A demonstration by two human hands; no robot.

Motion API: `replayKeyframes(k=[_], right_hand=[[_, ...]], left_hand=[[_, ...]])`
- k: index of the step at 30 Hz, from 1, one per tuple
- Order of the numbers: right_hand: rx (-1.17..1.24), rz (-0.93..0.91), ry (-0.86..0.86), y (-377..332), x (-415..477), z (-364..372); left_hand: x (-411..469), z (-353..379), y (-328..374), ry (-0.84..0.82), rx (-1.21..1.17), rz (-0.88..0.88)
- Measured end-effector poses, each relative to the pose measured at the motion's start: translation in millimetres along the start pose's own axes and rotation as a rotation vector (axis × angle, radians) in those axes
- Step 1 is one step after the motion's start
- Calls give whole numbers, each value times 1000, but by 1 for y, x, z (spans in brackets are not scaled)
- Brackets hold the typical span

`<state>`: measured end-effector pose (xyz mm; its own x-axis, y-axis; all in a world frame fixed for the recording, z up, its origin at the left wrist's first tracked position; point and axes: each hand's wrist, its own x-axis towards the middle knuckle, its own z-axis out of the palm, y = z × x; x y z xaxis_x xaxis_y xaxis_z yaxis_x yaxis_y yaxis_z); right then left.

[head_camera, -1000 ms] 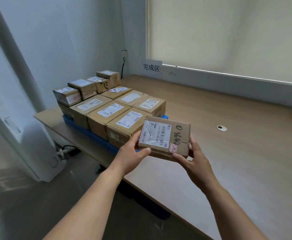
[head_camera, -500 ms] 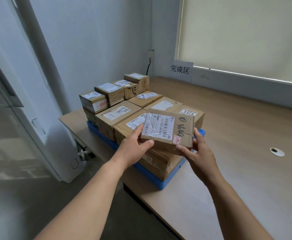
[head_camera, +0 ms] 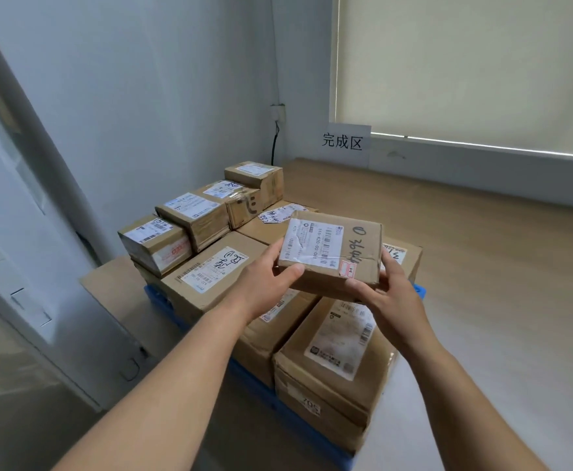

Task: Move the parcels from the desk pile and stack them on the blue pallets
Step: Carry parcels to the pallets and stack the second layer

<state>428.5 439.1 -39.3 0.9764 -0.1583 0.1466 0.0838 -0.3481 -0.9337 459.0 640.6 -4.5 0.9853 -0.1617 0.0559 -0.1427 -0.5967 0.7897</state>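
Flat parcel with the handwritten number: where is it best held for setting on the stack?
By its two short ends, one hand from each side: the left hand and right hand grip the parcel that way near its front corners. It is wide and flat, so a two-sided hold should keep it level.

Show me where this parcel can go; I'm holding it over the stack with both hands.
Free: the tops of the near box and the handwritten-label box, beside the small boxes. Crowded: that left-rear row. Bare desk lies right of the blue pallet.
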Motion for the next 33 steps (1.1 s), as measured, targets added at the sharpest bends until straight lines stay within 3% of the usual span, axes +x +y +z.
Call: replayKeyframes(k=[17, 33], right_hand=[[-86, 156, 205, -8, 120, 70], [-176, 379, 352, -8, 215, 151]], left_hand=[[158, -37, -38, -136, -53, 120], [264, -67, -90, -206, 58, 82]])
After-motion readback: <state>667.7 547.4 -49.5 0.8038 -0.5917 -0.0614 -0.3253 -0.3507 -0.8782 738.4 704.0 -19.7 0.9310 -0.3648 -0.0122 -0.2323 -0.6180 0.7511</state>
